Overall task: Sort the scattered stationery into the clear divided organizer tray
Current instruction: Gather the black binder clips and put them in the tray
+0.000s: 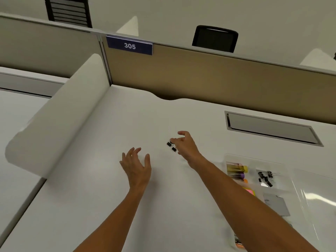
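Two small black binder clips (171,145) lie on the white desk in the middle of the view. My right hand (185,146) is on them, thumb and fingertips curled round the clips while one finger stays raised. To their left, my left hand (136,166) hovers over the bare desk with its fingers spread, holding nothing. The clear divided organizer tray (283,166) sits at the right. It holds coloured highlighters (236,171), several black binder clips (265,179), pink and yellow sticky notes (250,191) and a grey flat item (276,204). My right forearm hides part of the tray.
A tan partition (218,77) with a "305" sign (129,46) bounds the desk at the back. A white curved divider (60,115) runs along the left. A recessed grey cable hatch (271,127) lies at the back right, and a clear lid (318,206) at the far right.
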`<state>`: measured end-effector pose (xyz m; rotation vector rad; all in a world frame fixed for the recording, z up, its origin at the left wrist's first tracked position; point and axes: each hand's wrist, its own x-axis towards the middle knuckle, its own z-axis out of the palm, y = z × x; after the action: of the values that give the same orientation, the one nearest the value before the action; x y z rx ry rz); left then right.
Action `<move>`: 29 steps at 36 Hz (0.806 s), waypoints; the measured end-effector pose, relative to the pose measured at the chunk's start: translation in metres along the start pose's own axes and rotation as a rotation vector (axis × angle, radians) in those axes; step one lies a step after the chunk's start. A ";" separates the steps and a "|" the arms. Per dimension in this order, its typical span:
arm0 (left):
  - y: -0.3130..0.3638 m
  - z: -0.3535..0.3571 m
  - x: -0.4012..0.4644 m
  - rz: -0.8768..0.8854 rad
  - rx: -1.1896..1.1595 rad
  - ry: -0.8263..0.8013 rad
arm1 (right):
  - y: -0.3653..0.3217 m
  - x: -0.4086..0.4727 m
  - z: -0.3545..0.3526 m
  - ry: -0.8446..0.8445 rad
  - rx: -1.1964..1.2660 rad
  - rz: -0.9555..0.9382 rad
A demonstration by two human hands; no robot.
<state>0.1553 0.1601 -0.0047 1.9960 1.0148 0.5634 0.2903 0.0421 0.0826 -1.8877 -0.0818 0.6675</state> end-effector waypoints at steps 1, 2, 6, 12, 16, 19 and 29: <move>-0.005 0.002 0.001 0.010 0.048 -0.021 | 0.001 0.005 0.002 0.024 -0.062 -0.042; -0.008 0.004 0.001 0.017 0.076 -0.041 | 0.002 0.009 0.003 0.047 -0.121 -0.082; -0.012 0.008 0.002 0.071 0.081 -0.094 | 0.009 0.030 0.009 0.060 -0.273 -0.143; -0.006 0.004 0.005 0.111 0.038 -0.173 | 0.022 0.054 0.017 0.102 -0.564 -0.166; -0.010 -0.002 0.008 0.185 0.046 -0.303 | 0.036 0.062 0.021 0.059 -0.783 -0.155; -0.017 -0.005 0.007 0.212 0.108 -0.307 | 0.045 0.063 0.023 0.027 -0.925 -0.184; -0.028 -0.013 0.005 0.225 0.147 -0.174 | 0.047 0.054 0.030 0.018 -0.845 -0.345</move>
<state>0.1366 0.1800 -0.0195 2.2633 0.7499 0.4347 0.3100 0.0665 0.0113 -2.5872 -0.7606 0.3937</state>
